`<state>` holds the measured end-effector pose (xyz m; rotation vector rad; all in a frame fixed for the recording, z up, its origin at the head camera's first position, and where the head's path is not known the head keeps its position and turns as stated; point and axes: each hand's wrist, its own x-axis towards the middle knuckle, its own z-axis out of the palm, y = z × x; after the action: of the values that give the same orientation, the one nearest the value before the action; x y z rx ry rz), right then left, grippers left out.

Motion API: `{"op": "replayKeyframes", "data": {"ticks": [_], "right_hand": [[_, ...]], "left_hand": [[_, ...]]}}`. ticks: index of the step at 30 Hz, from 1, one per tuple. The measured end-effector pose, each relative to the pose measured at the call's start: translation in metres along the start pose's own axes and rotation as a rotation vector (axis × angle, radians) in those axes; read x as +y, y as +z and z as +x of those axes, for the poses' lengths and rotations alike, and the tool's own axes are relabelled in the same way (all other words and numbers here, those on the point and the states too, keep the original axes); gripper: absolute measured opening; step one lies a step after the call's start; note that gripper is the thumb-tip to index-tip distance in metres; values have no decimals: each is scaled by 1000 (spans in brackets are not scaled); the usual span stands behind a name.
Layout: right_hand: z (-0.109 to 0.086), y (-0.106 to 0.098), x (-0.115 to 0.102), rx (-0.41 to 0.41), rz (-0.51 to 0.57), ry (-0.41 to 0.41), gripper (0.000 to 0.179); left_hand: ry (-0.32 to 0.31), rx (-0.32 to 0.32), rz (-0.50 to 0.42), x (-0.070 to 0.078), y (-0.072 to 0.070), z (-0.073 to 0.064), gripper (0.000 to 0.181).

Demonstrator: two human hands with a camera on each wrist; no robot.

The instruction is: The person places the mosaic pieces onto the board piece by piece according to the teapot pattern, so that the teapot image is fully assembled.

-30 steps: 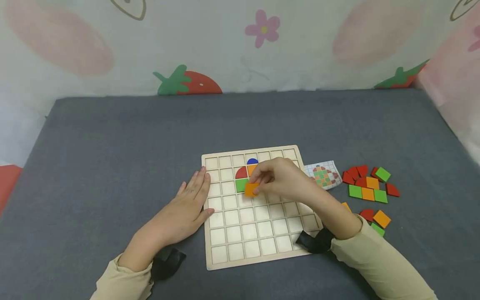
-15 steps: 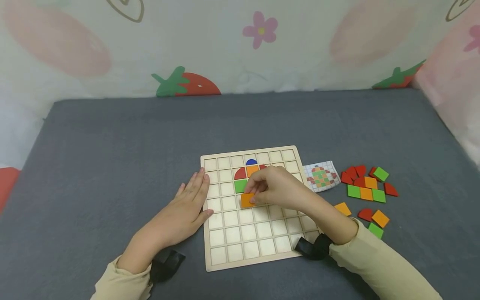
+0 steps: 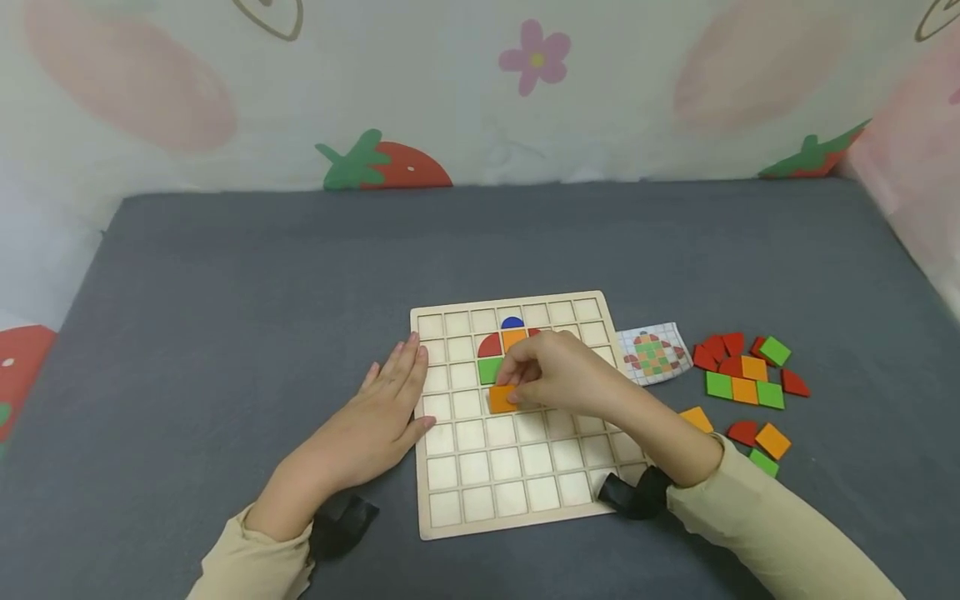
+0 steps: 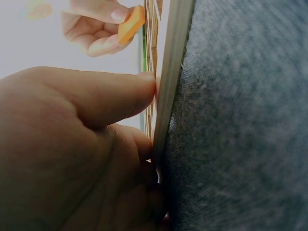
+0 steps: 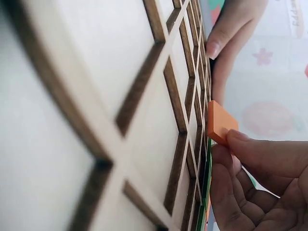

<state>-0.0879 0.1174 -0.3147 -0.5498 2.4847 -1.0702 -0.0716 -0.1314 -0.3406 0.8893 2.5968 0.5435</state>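
A wooden grid board (image 3: 474, 468) lies on the table. My right hand (image 3: 558, 371) pinches an orange square tile (image 3: 502, 399) between thumb and fingers; in the right wrist view the orange tile (image 5: 222, 122) is tilted, its edge close to the grid. On the board, just beyond the hand, sit a blue half-round tile (image 3: 512, 322), another orange square (image 3: 513, 337), a red quarter-round (image 3: 490, 345) and a green square (image 3: 490, 370). A second red piece is partly hidden by the right hand. With fingers extended, my left hand (image 3: 378, 421) rests along the board's left edge.
Right of the board lies a printed pattern card (image 3: 652, 354). Beyond it are loose red, green and orange tiles (image 3: 745, 391), some overlapping. Nearer, a smaller group includes an orange square (image 3: 772, 441). A patterned cloth (image 3: 600, 100) hangs behind the table.
The right hand has carried the orange tile slightly nearer and to the left over the board, uncovering part of a red piece. The left hand stays at the board's edge.
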Motion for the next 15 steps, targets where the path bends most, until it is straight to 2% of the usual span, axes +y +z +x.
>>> {"op": "replayKeyframes", "data": {"ticks": [15], "right_hand": [[3,2,-3,-5,-47,-3,10]], "left_hand": [[-2,-5,-4,2,-2,0,71]]}}
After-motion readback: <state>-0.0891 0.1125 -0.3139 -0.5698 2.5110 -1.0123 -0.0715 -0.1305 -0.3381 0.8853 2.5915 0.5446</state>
